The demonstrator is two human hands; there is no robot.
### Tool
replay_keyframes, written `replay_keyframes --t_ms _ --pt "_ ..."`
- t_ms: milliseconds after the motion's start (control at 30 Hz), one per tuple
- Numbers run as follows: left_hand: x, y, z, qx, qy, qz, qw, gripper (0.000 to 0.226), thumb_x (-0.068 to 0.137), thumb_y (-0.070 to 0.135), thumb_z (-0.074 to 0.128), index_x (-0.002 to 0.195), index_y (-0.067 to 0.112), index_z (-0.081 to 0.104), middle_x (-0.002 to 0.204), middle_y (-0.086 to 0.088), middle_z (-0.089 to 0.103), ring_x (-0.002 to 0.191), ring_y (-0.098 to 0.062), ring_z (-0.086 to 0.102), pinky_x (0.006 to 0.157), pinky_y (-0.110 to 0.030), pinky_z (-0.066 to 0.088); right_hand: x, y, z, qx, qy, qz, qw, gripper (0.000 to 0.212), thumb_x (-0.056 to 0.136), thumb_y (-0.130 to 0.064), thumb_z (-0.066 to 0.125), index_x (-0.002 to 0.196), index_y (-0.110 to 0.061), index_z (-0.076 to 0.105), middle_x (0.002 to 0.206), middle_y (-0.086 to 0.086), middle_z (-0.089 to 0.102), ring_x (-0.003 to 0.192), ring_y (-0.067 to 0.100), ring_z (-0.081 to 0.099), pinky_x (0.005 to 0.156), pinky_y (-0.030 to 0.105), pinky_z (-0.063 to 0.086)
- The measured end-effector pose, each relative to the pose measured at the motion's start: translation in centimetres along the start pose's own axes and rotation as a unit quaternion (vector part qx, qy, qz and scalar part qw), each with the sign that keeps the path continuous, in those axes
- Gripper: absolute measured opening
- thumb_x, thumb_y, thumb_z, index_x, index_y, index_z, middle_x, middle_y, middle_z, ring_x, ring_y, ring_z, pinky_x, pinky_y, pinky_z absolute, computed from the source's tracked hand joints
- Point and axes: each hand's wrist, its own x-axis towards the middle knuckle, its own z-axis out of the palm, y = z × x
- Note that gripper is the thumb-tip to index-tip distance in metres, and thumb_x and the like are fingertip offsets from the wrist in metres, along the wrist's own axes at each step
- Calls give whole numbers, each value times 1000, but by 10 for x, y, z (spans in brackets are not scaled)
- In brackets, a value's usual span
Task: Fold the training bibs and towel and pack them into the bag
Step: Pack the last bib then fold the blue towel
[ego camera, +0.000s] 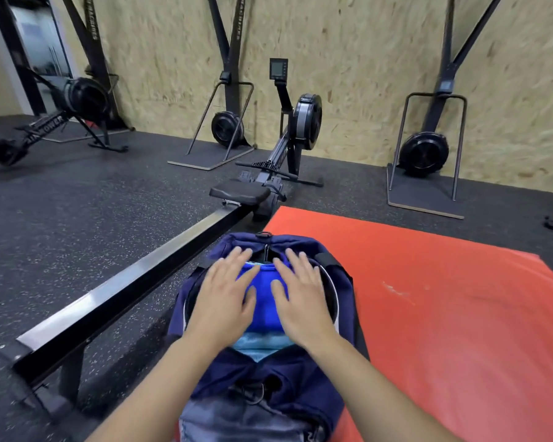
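Note:
A navy blue bag (288,374) lies open on the floor in front of me, half on the red mat. Inside it sits a folded bright blue bib (264,295), and under that a light blue cloth (259,344) shows at the near side of the opening; I cannot tell whether that cloth is the towel or another bib. My left hand (225,298) lies flat on the left part of the blue bib, fingers spread. My right hand (304,293) lies flat on its right part, fingers spread too. Neither hand grips anything.
A red mat (444,298) covers the floor to the right. A rowing machine's long black rail (134,282) runs diagonally along the bag's left side, its seat (240,193) and flywheel (307,121) beyond. Ski machines (425,148) stand against the chipboard wall. Dark rubber floor (77,218) lies to the left.

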Motion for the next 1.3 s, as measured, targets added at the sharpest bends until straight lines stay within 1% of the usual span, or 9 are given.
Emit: replay_keyframes --t_ms 100,267,467,600,733,900,1033,1167,1300 --pt "-1 -13 35 0 -62 -2 998 62 99 37 20 148 8 44 157 -9 40 149 -23 28 121 -42 23 4 4 32 -115 -43 -30 992 74 92 -51 0 158 -28 25 168 -2 9 155 23 2 124 44 0" --pt "-4 -27 70 -50 -82 -24 995 65 102 40 15 154 5 29 163 -11 25 152 -23 16 122 -33 11 7 25 65 -176 -21 6 984 56 101 -40 22 152 -25 40 157 5 40 145 27 35 119 47 30" --pt "6 -22 48 -21 -108 -27 994 73 96 45 9 154 6 33 162 -10 28 150 -26 26 121 -40 25 13 6 39 -181 -106 10 978 76 89 -50 -10 160 -31 10 168 0 4 154 22 1 124 41 -1" --pt "12 -34 4 13 13 -28 999 54 100 27 33 147 3 45 153 -13 44 142 -27 43 112 -40 36 9 0 -3 -148 36 -47 987 57 100 -42 26 156 -31 30 166 -1 20 153 20 16 123 41 19" --pt "-18 -64 -11 -93 36 -175 980 52 104 18 46 154 7 34 158 -11 36 147 -25 33 116 -40 31 -8 32 -29 -51 126 8 991 52 100 -22 55 150 -28 45 158 -6 38 147 14 34 117 36 34" --pt "-41 -70 -2 -213 18 -266 940 47 101 21 55 148 17 48 141 -3 59 131 -27 55 106 -38 42 -33 53 -29 -12 89 112 990 49 98 -23 59 144 -38 51 134 -6 64 114 26 64 92 36 49" --pt "-41 -54 -10 -237 35 -283 929 38 102 14 52 138 22 59 114 -14 73 107 -35 67 84 -39 49 -37 55 -23 38 120 148 981 43 98 -18 57 134 -42 60 99 5 76 81 32 67 74 38 49" --pt "-36 -27 -16 -271 78 -273 920 35 102 14 51 131 28 66 65 3 68 55 -2 56 64 -29 44 -34 58 -35 70 163 147 973 41 98 -13 57 129 -38 65 86 12 74 62 25 46 66 33 41" --pt "-25 3 -17 -335 103 -245 904 36 103 16 51 126 39 65 77 26 70 67 -8 52 63 -11 42 -35 59 -60 76 179 115 974 40 97 -11 57 128 -34 67 88 10 75 63 23 53 67 33 42"
